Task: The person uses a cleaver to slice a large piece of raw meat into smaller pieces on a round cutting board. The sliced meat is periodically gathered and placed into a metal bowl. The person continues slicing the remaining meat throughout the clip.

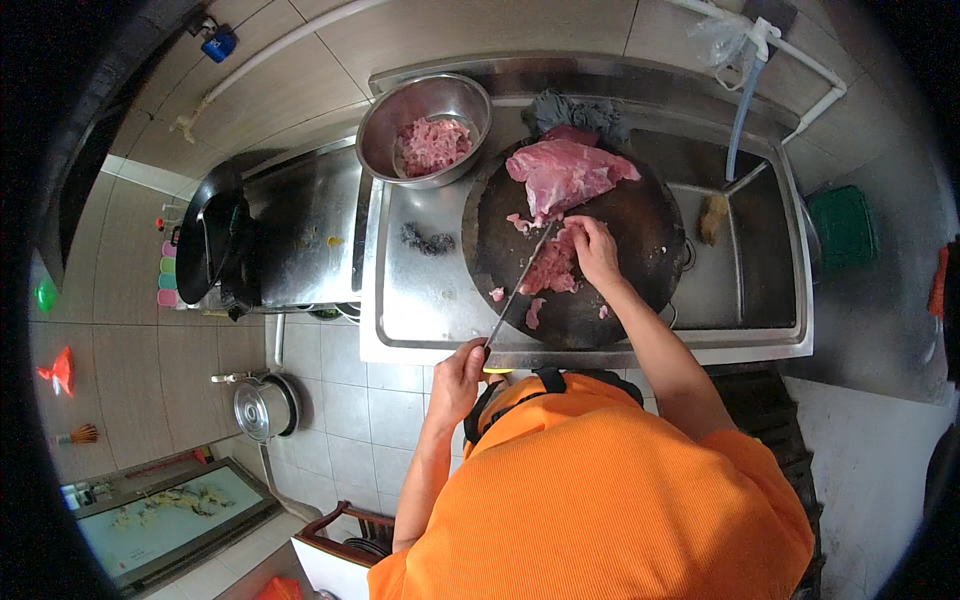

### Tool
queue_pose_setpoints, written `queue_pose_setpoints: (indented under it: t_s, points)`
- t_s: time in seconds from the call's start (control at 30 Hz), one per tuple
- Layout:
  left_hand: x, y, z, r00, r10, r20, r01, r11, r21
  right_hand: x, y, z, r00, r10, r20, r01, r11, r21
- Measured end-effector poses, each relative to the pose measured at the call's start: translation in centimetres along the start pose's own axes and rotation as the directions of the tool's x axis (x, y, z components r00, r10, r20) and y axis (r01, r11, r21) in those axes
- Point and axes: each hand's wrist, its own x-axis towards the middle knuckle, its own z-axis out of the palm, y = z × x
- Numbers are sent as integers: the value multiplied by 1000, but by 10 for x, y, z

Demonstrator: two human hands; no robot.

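Note:
On a round dark chopping board (645,262) lies a pile of sliced raw meat (550,270), with a large piece of raw meat (566,176) behind it. My left hand (456,382) is closed around the handle of a long knife (517,285), whose blade slants across the board beside the slices, its tip near the large piece. My right hand (596,251) rests with bent fingers on the right upper part of the pile; whether it pinches a slice I cannot tell. Small scraps lie around the pile. A steel bowl (480,150) at the back left holds more cut meat (435,146).
The board spans a steel counter (420,300) and a sink (765,277) at right. A dark cloth (574,112) lies behind the meat, a steel scourer (427,240) left of the board. A hose (742,127) hangs over the sink; a wok (202,240) stands far left.

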Motion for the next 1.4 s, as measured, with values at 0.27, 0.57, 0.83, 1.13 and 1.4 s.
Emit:
queue_pose_setpoints:
  t_s: [0.27, 0.57, 0.83, 1.13, 1.4]
  points:
    - [47, -3, -15, 975, 180, -128, -124, 926, 356, 10, -8, 19, 976, -217, 5, 217, 976, -30]
    - [23, 6, -31, 969, 212, 129, -240, 935, 262, 16, -1, 6, 953, -155, 260, 152, 988, 30]
    - [-25, -61, -48, 918, -253, 306, 396, 611, -685, 1, -13, -2, 935, -326, 142, 335, 941, -42]
    - [-29, -105, -15, 799, -402, 447, 577, 303, -758, -2, -29, 16, 849, -356, 390, 423, 901, -98]
    - [20, -46, 11, 835, -260, 484, 536, 581, -612, -33, -30, -17, 907, -374, 193, 349, 925, 149]
